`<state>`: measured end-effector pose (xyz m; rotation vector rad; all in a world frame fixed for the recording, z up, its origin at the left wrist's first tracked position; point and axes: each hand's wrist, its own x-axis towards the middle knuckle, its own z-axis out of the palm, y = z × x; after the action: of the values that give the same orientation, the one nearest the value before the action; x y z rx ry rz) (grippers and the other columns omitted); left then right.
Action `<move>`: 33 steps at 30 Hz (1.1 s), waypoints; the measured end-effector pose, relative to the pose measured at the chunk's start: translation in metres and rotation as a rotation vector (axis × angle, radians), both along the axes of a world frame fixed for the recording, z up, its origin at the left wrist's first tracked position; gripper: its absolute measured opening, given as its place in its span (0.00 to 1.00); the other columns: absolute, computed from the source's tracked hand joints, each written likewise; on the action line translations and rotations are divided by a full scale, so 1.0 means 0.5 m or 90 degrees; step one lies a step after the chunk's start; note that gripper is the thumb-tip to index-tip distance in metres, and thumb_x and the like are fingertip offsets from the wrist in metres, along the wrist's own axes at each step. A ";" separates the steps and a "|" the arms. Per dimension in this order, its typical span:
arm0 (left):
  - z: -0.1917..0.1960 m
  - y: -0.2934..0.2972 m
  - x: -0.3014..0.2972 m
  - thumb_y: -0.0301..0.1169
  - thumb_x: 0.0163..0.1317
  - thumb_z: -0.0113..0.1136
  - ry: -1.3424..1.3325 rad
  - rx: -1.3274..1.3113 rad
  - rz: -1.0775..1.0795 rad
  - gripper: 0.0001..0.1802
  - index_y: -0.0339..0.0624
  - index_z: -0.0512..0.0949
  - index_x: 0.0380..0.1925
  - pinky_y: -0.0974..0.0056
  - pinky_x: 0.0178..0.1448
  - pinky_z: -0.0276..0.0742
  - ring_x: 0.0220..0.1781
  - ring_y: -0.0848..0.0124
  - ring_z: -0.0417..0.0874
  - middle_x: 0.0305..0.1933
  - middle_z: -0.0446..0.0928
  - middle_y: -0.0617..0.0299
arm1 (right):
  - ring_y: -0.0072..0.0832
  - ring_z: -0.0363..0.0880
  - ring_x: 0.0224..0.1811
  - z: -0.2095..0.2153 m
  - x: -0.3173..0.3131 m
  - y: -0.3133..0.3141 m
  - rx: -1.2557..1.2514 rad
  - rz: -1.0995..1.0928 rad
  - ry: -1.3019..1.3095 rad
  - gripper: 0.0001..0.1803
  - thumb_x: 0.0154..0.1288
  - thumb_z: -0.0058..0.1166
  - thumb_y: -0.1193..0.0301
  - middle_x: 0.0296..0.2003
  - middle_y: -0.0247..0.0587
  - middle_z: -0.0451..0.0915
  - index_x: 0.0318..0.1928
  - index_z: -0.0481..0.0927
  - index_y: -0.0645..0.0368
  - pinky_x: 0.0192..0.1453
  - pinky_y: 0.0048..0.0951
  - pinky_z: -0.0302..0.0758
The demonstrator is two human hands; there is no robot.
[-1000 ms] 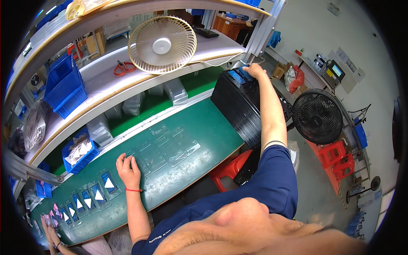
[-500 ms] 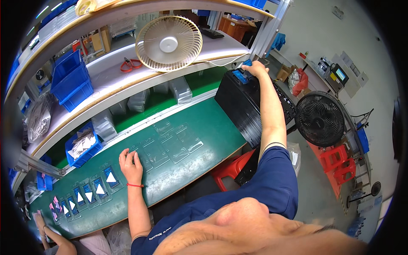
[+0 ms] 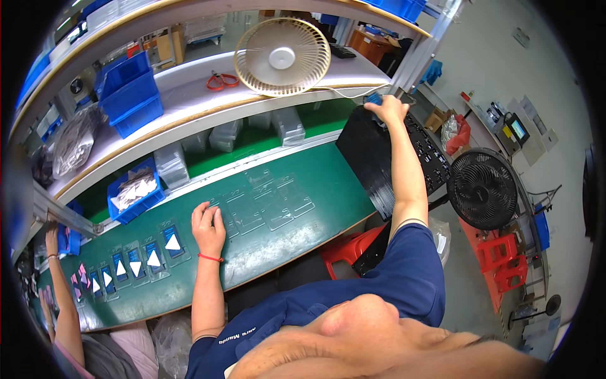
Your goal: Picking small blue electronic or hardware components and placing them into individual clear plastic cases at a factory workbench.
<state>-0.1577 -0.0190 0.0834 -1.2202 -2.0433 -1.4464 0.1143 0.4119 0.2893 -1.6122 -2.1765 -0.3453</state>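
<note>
My left hand [image 3: 207, 226] lies flat, palm down, on the green work surface [image 3: 297, 227], fingers touching a clear plastic tray [image 3: 222, 210]; a red band circles its wrist. More clear trays [image 3: 271, 202] lie in rows to its right. My right hand [image 3: 386, 109] reaches far out over a tall stack of black trays [image 3: 372, 158] and is closed on a small blue item [image 3: 374, 98] at the stack's far edge. To the left of my left hand, clear trays holding blue cards with white triangles [image 3: 172, 241] sit in a row.
A beige fan [image 3: 282, 55], blue bins [image 3: 129, 95] and red pliers [image 3: 221, 81] sit on the white shelf. Another person's arm [image 3: 60, 297] works at the far left. A black floor fan [image 3: 483, 188] and red stools [image 3: 505, 259] stand to the right.
The view has shifted slightly. My right hand stays at the far edge of the black stack; my left hand has slid a little right on the green surface.
</note>
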 end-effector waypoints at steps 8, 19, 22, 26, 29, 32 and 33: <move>0.001 0.033 0.088 0.26 0.59 0.62 -0.621 0.067 -0.397 0.20 0.42 0.75 0.53 0.65 0.52 0.77 0.53 0.70 0.77 0.54 0.74 0.58 | 0.17 0.76 0.29 -0.194 -0.152 -0.400 -0.479 0.493 0.646 0.14 0.61 0.62 0.64 0.29 0.32 0.81 0.38 0.82 0.63 0.33 0.23 0.75; -0.010 -0.097 0.112 0.25 0.65 0.55 -1.126 0.184 -0.629 0.23 0.43 0.66 0.60 0.52 0.59 0.77 0.58 0.63 0.76 0.57 0.72 0.58 | 0.15 0.72 0.29 -0.348 -0.265 -0.634 -0.978 0.652 0.467 0.08 0.67 0.54 0.71 0.29 0.29 0.78 0.40 0.79 0.63 0.34 0.20 0.74; -0.005 -0.127 0.101 0.24 0.66 0.54 -1.114 0.242 -0.528 0.24 0.43 0.64 0.61 0.50 0.55 0.80 0.57 0.61 0.77 0.55 0.73 0.55 | 0.13 0.71 0.29 -0.395 -0.305 -0.627 -0.953 0.680 0.544 0.08 0.64 0.56 0.76 0.29 0.28 0.79 0.43 0.78 0.65 0.34 0.19 0.72; -0.010 -0.182 0.072 0.20 0.65 0.50 -1.131 0.353 -0.496 0.28 0.43 0.58 0.64 0.44 0.58 0.77 0.59 0.53 0.74 0.54 0.72 0.46 | 0.13 0.70 0.24 -0.384 -0.386 -0.590 -0.755 0.634 0.502 0.17 0.58 0.61 0.79 0.21 0.27 0.75 0.49 0.76 0.61 0.28 0.19 0.68; -0.017 -0.203 0.063 0.17 0.63 0.49 -1.122 0.389 -0.480 0.29 0.41 0.58 0.64 0.43 0.60 0.74 0.61 0.51 0.73 0.54 0.72 0.45 | 0.28 0.76 0.23 -0.395 -0.428 -0.596 -0.517 0.658 0.294 0.21 0.51 0.66 0.71 0.20 0.37 0.77 0.48 0.77 0.56 0.31 0.31 0.71; -0.025 -0.207 0.062 0.15 0.61 0.48 -1.130 0.410 -0.481 0.29 0.41 0.58 0.63 0.45 0.63 0.72 0.61 0.50 0.72 0.55 0.72 0.45 | 0.40 0.78 0.32 -0.396 -0.438 -0.623 -0.350 0.728 0.137 0.19 0.53 0.65 0.63 0.25 0.39 0.79 0.45 0.78 0.54 0.42 0.41 0.70; -0.026 -0.207 0.063 0.14 0.61 0.48 -1.133 0.418 -0.482 0.29 0.41 0.58 0.63 0.46 0.63 0.72 0.61 0.50 0.72 0.55 0.72 0.45 | 0.40 0.78 0.32 -0.395 -0.436 -0.632 -0.352 0.730 0.136 0.19 0.53 0.65 0.63 0.25 0.39 0.79 0.45 0.78 0.54 0.42 0.41 0.70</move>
<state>-0.1261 -0.1225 0.0703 -0.1175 -1.1081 -4.0077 -0.1035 0.0958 0.0920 -0.3133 -2.6998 0.7687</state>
